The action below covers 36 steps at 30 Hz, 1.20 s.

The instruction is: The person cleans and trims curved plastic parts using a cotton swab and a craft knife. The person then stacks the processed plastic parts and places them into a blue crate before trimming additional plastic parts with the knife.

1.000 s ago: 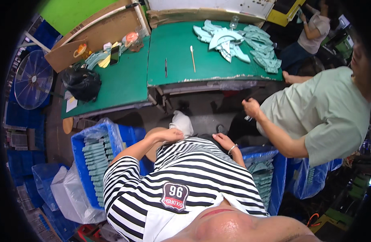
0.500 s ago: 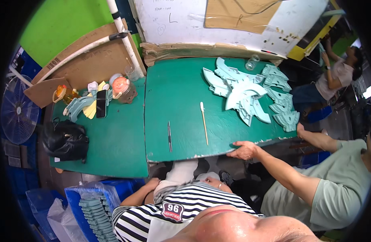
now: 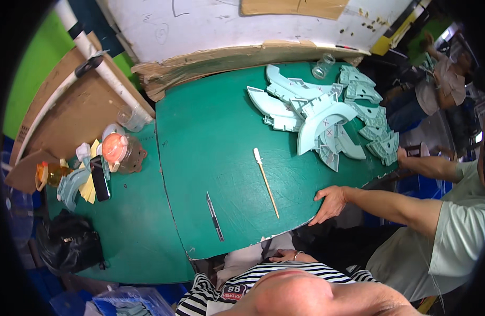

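Observation:
My right hand (image 3: pixel 285 256), with a bracelet at its wrist, rests on my lap just below the front edge of the green table (image 3: pixel 221 126). Its fingers lie loosely stretched on the pale trousers, holding nothing that shows. My left hand is out of sight. On the tabletop nearest me lie a dark pen (image 3: pixel 214 217) and a wooden stick with a white tip (image 3: pixel 266 184). Farther right is a loose pile of pale green curved plastic parts (image 3: pixel 321 118), some marked with a red cross. More such parts (image 3: pixel 377 124) line the right edge.
A co-worker's hand (image 3: pixel 331 204) grips the table's front edge at right. A clear jar (image 3: pixel 323 66) lies at the back. On the left stand an orange-lidded jar (image 3: pixel 127 152), a phone (image 3: pixel 100 178) and a black bag (image 3: pixel 68 242). A bin (image 3: pixel 132 300) of parts sits below.
My view has turned and come closer to the table. My left hand has dropped out of sight. The co-worker's hand remains on the table edge; the things on top lie as before.

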### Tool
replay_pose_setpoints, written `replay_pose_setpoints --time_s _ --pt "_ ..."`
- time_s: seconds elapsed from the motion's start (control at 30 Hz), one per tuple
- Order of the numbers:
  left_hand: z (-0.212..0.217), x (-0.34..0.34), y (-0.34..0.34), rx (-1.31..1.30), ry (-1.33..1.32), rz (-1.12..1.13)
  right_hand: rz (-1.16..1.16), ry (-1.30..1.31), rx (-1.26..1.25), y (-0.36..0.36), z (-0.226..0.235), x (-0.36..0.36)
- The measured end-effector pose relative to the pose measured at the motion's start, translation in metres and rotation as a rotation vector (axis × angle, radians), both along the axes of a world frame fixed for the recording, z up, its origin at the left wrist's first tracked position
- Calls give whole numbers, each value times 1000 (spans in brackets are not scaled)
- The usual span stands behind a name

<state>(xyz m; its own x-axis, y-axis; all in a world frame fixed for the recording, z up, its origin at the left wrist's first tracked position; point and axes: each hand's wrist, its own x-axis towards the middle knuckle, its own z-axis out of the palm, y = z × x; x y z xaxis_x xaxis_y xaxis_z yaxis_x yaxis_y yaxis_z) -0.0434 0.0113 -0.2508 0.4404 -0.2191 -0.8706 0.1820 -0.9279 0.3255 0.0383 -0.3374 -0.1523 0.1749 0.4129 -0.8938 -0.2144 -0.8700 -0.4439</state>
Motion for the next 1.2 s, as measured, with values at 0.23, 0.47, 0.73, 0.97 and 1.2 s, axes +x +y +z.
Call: replay_pose_setpoints --time_s 0.23,0.47,0.73,0.97,1.2 --pt "13 9 12 -57 36 33 65 37 12 11 -4 -7" --pt "29 22 27 -106 35 28 15 5 113 39 12 -4" --pt "32 9 64 -106 -18 95 140 -171 124 80 12 -14" --pt "17 -63 63 -198 -53 246 41 -458 254 84 -26 -57" --pt "20 -136 62 -299 -68 385 -30 -362 223 81 19 -75"
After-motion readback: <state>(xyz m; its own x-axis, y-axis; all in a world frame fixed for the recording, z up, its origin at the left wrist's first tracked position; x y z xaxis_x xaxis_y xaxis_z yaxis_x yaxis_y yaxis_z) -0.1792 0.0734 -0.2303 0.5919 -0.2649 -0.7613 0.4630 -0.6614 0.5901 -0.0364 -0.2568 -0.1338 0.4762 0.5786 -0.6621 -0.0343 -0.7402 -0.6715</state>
